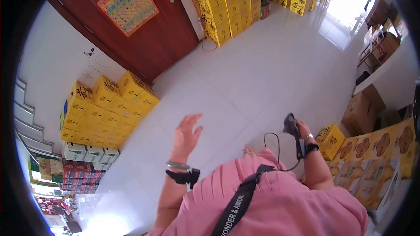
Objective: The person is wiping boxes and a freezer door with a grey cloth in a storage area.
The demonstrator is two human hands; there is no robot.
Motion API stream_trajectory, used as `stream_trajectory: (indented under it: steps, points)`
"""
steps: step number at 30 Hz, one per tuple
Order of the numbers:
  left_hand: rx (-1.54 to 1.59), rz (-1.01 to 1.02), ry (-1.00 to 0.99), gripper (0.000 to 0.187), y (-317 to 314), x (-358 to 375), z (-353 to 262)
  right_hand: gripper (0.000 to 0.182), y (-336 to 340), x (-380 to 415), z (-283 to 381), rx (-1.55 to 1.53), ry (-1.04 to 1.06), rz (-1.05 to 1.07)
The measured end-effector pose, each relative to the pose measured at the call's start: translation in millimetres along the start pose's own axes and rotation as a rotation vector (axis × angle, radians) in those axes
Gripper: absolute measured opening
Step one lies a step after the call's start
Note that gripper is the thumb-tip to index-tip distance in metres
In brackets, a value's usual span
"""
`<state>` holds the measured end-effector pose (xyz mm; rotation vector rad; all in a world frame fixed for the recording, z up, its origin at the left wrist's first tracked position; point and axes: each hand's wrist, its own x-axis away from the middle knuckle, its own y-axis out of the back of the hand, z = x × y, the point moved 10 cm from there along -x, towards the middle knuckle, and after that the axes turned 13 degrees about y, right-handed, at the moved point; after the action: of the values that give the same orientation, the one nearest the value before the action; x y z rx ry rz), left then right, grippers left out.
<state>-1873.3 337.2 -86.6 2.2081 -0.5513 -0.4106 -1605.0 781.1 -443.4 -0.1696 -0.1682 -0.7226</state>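
My left hand (187, 135) is raised over the pale floor, its fingers curved and apart, holding nothing. A light bangle (177, 165) and a black strap (183, 176) circle that wrist. On the other side, my right hand (303, 130) is closed around a dark grey handheld device (290, 124) whose exact kind I cannot make out. A thin black cable (278, 146) loops beside it, near my pink top (288, 205). The right wrist carries a metal band (309, 136) and a black strap (311, 147). Printed yellow packages (367, 148) lie to the right of this arm.
Yellow cartons (105, 113) form a stack against the left wall, with more yellow cartons (218, 11) by the red-brown door (131, 17). An open cardboard box (361, 111) and a yellow box (330, 141) stand at the right. Tiled floor (245, 70) stretches ahead.
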Motion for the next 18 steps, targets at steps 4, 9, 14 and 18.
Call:
stream_trajectory:
  steps: [4, 9, 14, 18]
  points:
    - [-0.095, -0.088, 0.058, 0.044, 35.5, -118.5, 35.1, 0.025, -150.7, -115.0, 124.5, -0.136, -0.148, 0.039]
    - [-0.19, -0.112, 0.132, 0.048, 56.2, -261.7, 128.9, 0.028, -259.3, -262.6, 158.1, -0.012, -0.024, 0.191]
    - [-0.25, -0.164, 0.084, 0.049, 96.5, -453.0, 191.0, 0.028, -284.1, -383.7, 140.0, -0.157, -0.123, 0.018]
    - [-0.29, -0.161, 0.055, 0.051, 118.8, -614.7, 213.7, 0.032, -270.7, -461.9, 138.2, -0.128, -0.134, -0.116]
